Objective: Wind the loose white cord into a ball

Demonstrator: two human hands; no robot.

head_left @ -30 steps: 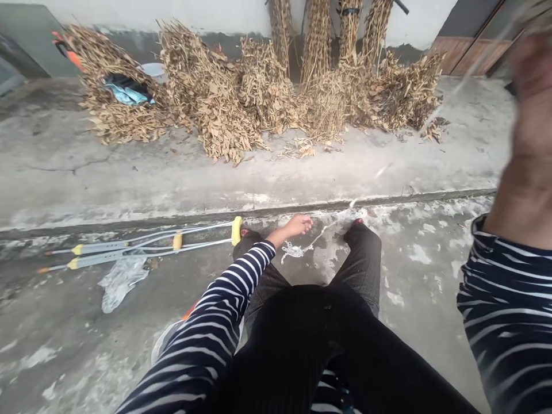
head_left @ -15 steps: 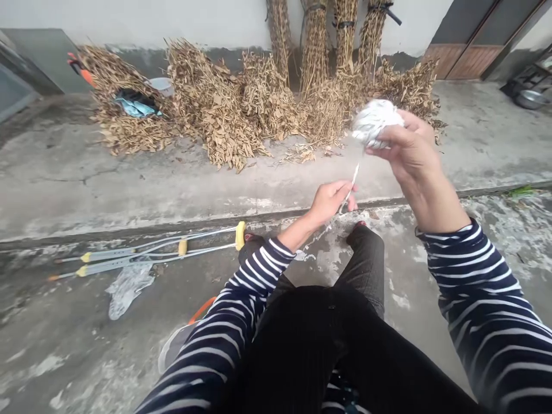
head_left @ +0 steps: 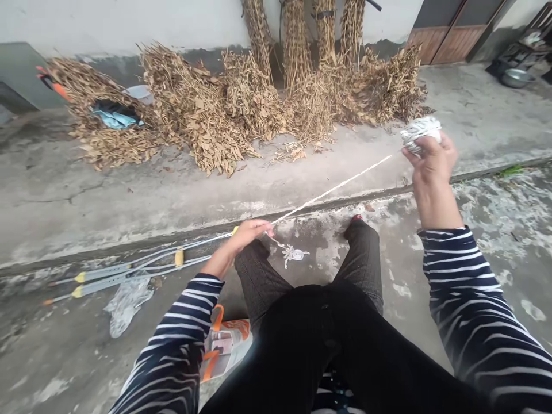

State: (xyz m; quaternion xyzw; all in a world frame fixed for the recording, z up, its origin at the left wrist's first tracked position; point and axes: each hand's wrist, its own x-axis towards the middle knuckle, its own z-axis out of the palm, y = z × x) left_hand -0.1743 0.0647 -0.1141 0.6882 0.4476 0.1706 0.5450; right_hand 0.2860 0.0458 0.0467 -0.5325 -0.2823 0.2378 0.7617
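Observation:
My right hand (head_left: 432, 155) is closed around a ball of white cord (head_left: 420, 133), raised at the right. From the ball a straight length of white cord (head_left: 332, 188) slants down to my left hand (head_left: 252, 233). There the fingers pinch the cord, just in front of my left knee. Below those fingers the cord's tail runs down into a small loose heap (head_left: 294, 253) on the ground between my feet.
A pair of crutches (head_left: 142, 267) and a crumpled clear plastic bag (head_left: 128, 307) lie at the left. An orange-handled bag (head_left: 228, 348) stands by my left leg. Dried plant stalks (head_left: 207, 115) are piled along the wall, beyond a low concrete step (head_left: 172, 213).
My hands have moved apart: the left down and to the left, the right to the right with the ball. A longer stretch of cord now runs between them.

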